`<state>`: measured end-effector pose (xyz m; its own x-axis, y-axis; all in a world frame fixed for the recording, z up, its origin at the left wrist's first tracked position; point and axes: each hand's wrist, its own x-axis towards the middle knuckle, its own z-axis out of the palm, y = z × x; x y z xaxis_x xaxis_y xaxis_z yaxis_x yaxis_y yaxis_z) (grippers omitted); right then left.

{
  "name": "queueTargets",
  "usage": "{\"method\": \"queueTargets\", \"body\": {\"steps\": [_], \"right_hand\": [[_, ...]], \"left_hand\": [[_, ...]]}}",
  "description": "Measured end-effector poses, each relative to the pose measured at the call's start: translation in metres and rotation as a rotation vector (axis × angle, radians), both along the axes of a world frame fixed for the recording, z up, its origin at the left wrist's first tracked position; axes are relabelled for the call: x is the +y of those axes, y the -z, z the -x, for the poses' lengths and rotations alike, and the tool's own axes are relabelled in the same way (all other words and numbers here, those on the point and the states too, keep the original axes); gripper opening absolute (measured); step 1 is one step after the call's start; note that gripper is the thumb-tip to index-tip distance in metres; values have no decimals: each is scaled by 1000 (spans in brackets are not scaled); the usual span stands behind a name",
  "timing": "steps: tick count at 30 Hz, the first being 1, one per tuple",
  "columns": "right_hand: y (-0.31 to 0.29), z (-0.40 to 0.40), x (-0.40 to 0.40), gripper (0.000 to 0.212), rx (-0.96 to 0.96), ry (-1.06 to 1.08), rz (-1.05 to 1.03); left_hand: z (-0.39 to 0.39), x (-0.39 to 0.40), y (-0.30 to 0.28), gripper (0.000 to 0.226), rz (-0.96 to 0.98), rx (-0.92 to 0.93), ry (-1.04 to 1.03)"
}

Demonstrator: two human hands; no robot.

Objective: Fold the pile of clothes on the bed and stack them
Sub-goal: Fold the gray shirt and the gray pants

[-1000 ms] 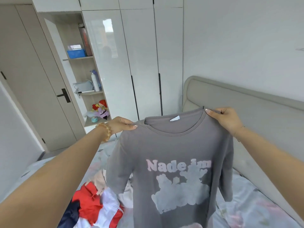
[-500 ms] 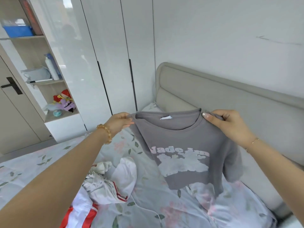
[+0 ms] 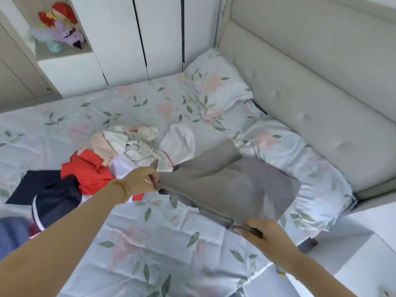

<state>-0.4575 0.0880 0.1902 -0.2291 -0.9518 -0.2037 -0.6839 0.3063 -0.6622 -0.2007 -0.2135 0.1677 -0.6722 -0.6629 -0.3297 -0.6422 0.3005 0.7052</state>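
A grey T-shirt (image 3: pixel 225 181) lies back side up over the floral bed sheet (image 3: pixel 137 232), its far end draped toward the pillows. My left hand (image 3: pixel 141 181) pinches one shoulder of it. My right hand (image 3: pixel 263 234) pinches the other shoulder near the bed's right edge. The neck edge is stretched between the two hands, just above the sheet. To the left lies the pile of unfolded clothes (image 3: pixel 102 163): red, white, cream and dark navy pieces.
Two floral pillows (image 3: pixel 214 86) lie at the head of the bed against the padded grey headboard (image 3: pixel 310 86). White wardrobe doors (image 3: pixel 158 35) stand behind the bed, with a shelf holding a plush toy (image 3: pixel 62 26). A blue garment (image 3: pixel 10 232) shows at the left edge.
The grey T-shirt hung upright in front of me with its print facing me; now both hands have swung it down onto the bed, print side down. My view has tilted down.
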Motion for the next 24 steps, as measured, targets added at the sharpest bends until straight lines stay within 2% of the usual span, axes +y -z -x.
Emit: {"method": "queueTargets", "body": {"steps": [3,6,10,13,16,18,21,24], "right_hand": [[83,-67,6,43,-30,-63,-122],[159,-127,8,15,-92,-163,-205],[250,-196,9,10,-96,-325,-313],[304,-244,12,33,-23,-434,-387],[337,-284,15,38,-45,-452,-437],[352,-309,17,38,-87,-486,-435],[366,-346,13,39,-99,-580,-476],[371,-362,7,54,-47,-708,-600]], "left_hand": [[-64,10,78,46,37,-66,15],[-119,15,153,48,43,-117,38],[-176,23,240,31,138,-181,189],[-201,35,290,25,294,-168,323],[-229,46,326,30,419,-185,319],[-255,47,342,31,426,-242,250],[-292,45,354,21,374,-323,114],[-298,57,356,26,337,-382,61]]}}
